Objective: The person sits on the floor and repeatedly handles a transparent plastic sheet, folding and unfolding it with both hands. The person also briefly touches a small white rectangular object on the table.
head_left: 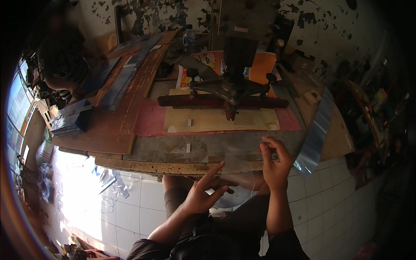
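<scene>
I hold a clear plastic bag (pixel 240 167) over the front edge of a worn workbench (pixel 173 151). My right hand (pixel 274 162) pinches the bag's upper right corner between thumb and fingers. My left hand (pixel 208 193) grips its lower left part, forefinger stretched out along the film. Beyond the bag stands a dark metal press machine (pixel 232 82) with a red bar (pixel 216 102) over a beige pad (pixel 216 120).
A stack of clear plastic bags (pixel 318 132) lies at the bench's right edge. Long wooden boards (pixel 130 86) and a dark blue bundle (pixel 71 119) sit left, where another person (pixel 65 56) sits. A water bottle (pixel 188 37) stands at the back. White tiled floor (pixel 143 203) lies below.
</scene>
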A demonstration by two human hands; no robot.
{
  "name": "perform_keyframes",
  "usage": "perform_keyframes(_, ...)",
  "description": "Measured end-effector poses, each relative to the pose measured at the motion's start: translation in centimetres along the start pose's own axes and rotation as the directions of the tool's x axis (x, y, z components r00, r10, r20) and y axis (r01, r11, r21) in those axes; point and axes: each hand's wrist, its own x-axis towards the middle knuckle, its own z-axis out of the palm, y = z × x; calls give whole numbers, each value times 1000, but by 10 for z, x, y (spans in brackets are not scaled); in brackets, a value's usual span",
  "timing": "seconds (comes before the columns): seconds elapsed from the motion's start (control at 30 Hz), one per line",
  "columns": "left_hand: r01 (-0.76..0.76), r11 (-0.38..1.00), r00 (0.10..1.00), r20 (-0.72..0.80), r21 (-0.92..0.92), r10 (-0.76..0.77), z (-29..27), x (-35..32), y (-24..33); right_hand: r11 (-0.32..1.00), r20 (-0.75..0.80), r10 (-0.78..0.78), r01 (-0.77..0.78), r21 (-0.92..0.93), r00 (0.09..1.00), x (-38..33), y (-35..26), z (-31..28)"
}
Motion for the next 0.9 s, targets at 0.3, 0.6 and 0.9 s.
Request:
perform_keyframes(0.3, 4, 1000, 1000, -10, 28, -4, -3, 1, -8, 977, 178, -52, 87, -195, 983, 4, 17, 7)
perform_keyframes(0.6, 129, 991, 991, -36, 38, -128, 0, -2, -11, 947, 397, -6, 134, -294, 918, -8, 40, 11)
perform_keyframes(0.9, 135, 990, 989, -61, 29, -133, 2, -7, -15, 903, 507, -4, 221, -368, 862, 5, 35, 9)
